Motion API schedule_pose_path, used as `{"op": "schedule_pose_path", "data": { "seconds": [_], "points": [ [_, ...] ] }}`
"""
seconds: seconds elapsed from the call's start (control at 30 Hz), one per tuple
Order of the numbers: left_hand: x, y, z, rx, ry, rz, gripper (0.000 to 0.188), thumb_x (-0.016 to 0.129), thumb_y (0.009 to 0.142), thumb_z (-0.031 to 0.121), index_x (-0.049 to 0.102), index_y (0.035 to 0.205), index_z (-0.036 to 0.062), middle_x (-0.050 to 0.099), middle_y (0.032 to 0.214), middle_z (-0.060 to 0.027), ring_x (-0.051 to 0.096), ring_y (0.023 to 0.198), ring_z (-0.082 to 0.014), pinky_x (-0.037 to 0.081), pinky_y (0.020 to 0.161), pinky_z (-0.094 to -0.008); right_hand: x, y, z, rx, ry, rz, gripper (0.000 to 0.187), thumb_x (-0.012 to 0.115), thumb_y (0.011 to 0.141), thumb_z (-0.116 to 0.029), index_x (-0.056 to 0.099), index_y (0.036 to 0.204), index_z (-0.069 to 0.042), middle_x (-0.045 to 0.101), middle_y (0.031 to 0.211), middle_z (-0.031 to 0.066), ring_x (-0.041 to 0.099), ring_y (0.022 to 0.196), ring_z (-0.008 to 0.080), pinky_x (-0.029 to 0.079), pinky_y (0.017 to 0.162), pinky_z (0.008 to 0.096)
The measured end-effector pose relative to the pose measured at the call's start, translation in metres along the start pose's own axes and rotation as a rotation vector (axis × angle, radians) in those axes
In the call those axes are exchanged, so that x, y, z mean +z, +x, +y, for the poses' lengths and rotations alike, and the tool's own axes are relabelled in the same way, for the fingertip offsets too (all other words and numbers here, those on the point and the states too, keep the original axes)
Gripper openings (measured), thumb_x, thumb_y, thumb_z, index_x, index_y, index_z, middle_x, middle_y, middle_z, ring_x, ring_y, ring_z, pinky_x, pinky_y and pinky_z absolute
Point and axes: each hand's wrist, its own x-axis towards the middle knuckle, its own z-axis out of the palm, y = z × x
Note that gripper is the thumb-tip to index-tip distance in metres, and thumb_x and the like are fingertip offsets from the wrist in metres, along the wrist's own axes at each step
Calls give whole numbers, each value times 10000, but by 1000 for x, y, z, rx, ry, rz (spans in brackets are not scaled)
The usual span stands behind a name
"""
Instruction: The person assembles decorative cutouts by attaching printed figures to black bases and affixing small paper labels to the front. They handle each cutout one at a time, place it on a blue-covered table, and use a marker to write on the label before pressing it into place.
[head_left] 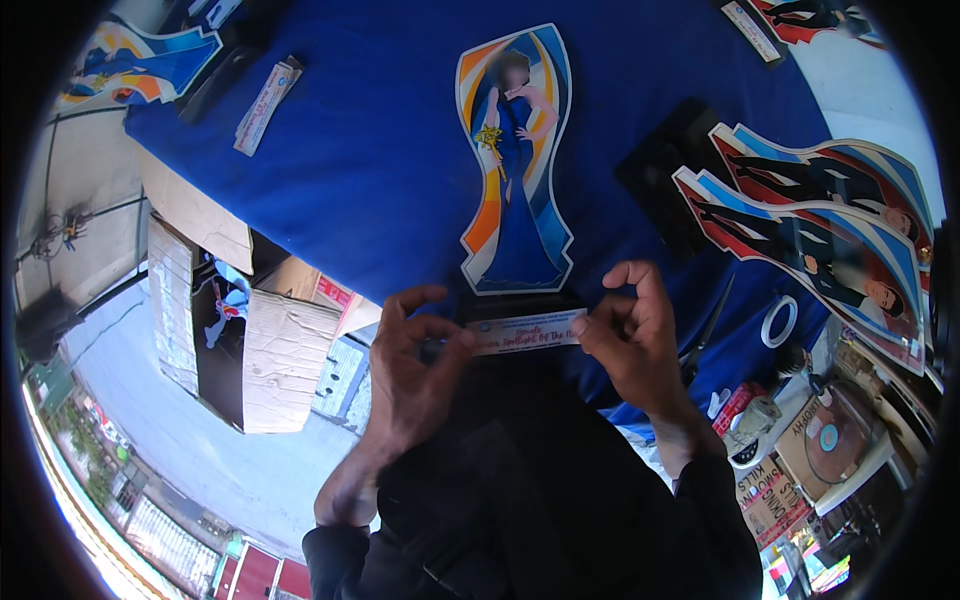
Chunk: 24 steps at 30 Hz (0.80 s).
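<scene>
- I view the scene from above; a blue cloth covers the surface (pixel 370 170) across the upper and middle frame.
- Left hand (pixel 415 365), centre of the frame: fingers curled, thumb and forefinger nearly closed at the left end of a printed label strip (pixel 525 340).
- Right hand (pixel 637 335), right of centre: thumb and fingertip pinch the strip's right end; its forefinger arches above.
- Label strip: stretched almost level between the hands, print facing me, just below the dark base (pixel 530 303). I cannot tell whether strip and base touch.
- Cutout figure (pixel 515 180): top centre, directly above the base, in a blue gown on a swirled blue, orange and white panel with a wavy outline.
- Right side: overlapping cutouts in dark suits (pixel 830 260), on red, white and blue panels; below them I log dark scissors (pixel 712 325) near the right hand and a white ring (pixel 767 325).
- Upper left: a narrow stack of label strips (pixel 262 110) on the cloth, near more blue-and-orange cutouts (pixel 150 65).
- Left side: an open cardboard box (pixel 285 365), below the cloth's edge.
- Lower right: a cluttered patch with printed cardboard (pixel 772 500).
</scene>
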Motion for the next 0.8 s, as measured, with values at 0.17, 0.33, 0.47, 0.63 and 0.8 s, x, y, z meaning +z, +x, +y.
{"op": "schedule_pose_path", "data": {
  "seconds": [0.17,0.33,0.47,0.63,0.8],
  "points": [
    [0,6,4,-54,-16,10,186,783,857,108,705,821,-56,617,1263,-176,641,1111,-265,533,852,-376,2,4,-5,78,-34,13,465,710,867,29,390,1198,-35,629,649,59,589,577,50,416,557,206],
    [-5,9,9,-82,60,-27,169,788,842,88,701,794,-48,647,1200,-171,652,1069,-255,518,869,-365,3,8,-7,123,-51,10,462,713,855,40,398,1182,-49,609,593,39,564,520,34,372,519,186],
    [-6,10,10,-88,19,-28,149,787,834,61,698,784,-47,654,1182,-170,655,1060,-259,511,882,-366,3,8,-4,99,-50,13,468,712,851,53,395,1182,-44,609,593,41,564,516,32,369,508,185],
    [-6,13,11,-76,22,-36,147,788,832,56,698,782,-48,652,1181,-176,657,1058,-257,510,882,-367,5,7,-4,108,-60,29,474,710,847,63,390,1182,-37,606,589,40,568,514,33,375,502,186],
    [-8,15,15,-107,46,-70,147,788,834,59,704,779,-48,646,1182,-181,656,1062,-259,513,873,-358,5,6,-6,157,-22,52,445,727,838,26,396,1131,-24,613,593,55,596,539,59,412,518,210]
  ]
}}
